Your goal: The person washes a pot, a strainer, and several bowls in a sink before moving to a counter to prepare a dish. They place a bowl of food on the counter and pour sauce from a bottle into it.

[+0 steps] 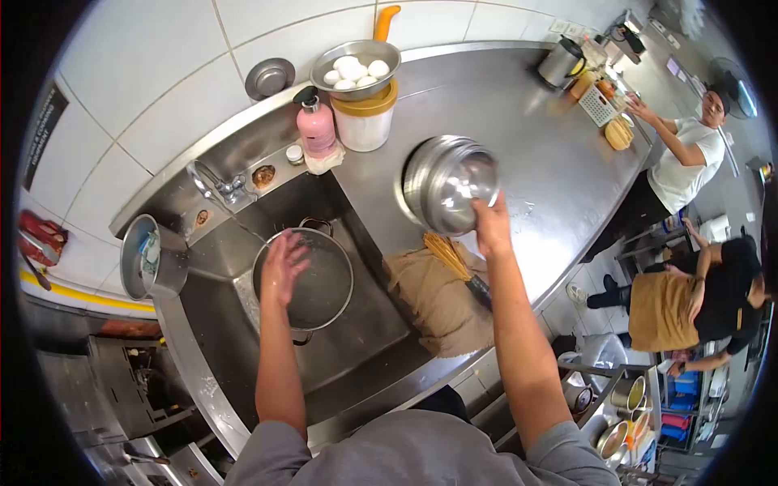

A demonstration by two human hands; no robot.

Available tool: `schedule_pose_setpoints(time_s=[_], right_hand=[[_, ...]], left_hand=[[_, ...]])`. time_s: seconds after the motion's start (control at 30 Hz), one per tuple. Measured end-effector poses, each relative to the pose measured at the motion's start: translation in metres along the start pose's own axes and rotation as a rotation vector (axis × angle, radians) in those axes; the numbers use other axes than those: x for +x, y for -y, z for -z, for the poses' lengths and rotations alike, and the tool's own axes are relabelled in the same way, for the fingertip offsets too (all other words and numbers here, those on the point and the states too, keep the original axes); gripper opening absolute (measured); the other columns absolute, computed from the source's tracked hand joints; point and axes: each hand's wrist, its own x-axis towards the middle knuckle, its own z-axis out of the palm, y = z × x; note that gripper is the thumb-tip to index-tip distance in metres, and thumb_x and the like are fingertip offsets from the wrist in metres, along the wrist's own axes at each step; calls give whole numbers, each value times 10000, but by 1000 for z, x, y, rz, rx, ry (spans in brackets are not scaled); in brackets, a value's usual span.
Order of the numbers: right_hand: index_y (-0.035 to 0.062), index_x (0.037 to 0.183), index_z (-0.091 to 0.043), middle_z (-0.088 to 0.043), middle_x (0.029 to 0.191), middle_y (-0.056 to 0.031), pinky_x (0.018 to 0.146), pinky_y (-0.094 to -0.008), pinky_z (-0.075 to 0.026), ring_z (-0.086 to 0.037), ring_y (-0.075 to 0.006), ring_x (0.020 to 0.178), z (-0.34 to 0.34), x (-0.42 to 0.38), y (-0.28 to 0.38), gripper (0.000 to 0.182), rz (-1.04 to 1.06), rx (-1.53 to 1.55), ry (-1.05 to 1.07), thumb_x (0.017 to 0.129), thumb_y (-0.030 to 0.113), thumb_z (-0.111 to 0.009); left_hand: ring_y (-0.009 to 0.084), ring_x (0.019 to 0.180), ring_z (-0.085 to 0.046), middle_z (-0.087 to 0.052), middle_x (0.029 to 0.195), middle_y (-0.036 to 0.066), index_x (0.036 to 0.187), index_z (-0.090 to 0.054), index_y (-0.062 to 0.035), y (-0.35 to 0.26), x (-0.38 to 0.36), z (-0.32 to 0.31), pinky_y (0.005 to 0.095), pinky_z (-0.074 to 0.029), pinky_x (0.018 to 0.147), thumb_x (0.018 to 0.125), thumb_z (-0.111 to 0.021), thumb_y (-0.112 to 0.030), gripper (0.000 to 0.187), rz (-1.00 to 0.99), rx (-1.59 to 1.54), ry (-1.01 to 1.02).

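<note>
My right hand (491, 225) grips shiny metal bowls (447, 182), nested together and tilted, at the steel counter (502, 105). Over the sink (369, 279), my left hand (284, 266) has its fingers apart and nothing in it. Beneath that hand sits a large round metal pot (320, 283) with two loop handles, overlapped by the fingers in this view. A thin stream of water runs from the faucet (223, 188) toward the pot. Right of the sink, a whisk-like bundle of thin sticks (447, 257) with a dark handle lies on a brown cloth (433, 304).
A pink pump bottle (316, 130) and a white tub (365, 125) topped by a pan of eggs (354, 73) stand behind the sink. A metal pot (166, 263) sits at its left corner. Two people (697, 154) are at the right; a kettle (561, 63) stands farther back.
</note>
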Motion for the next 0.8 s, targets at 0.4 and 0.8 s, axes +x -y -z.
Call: schedule_pose_setpoints(time_s=[0.4,0.8], right_hand=[[47,1154,-496,-489,1380,-133,1048,-455,-409,-448,-381,1277,-72,-280,-23,615,831,-718,456,582,-75,-689],[38,1386,-316,-518,1280,-250,929,-423,-508,-570,-408,1105,-16,-331,-23,689,322,-665,-9,776,65,-635]], left_hand=[[268,1383,-323,-366,1471,123,1450,-323,-39,91,-142,-25,451,-237,1162,1005,-420,-350,552,516,-1464,524],[270,1274,-464,-486,1375,147,1364,-446,-17,70,-197,-28,440,-369,1096,983,-477,-345,503,34,-173,544]])
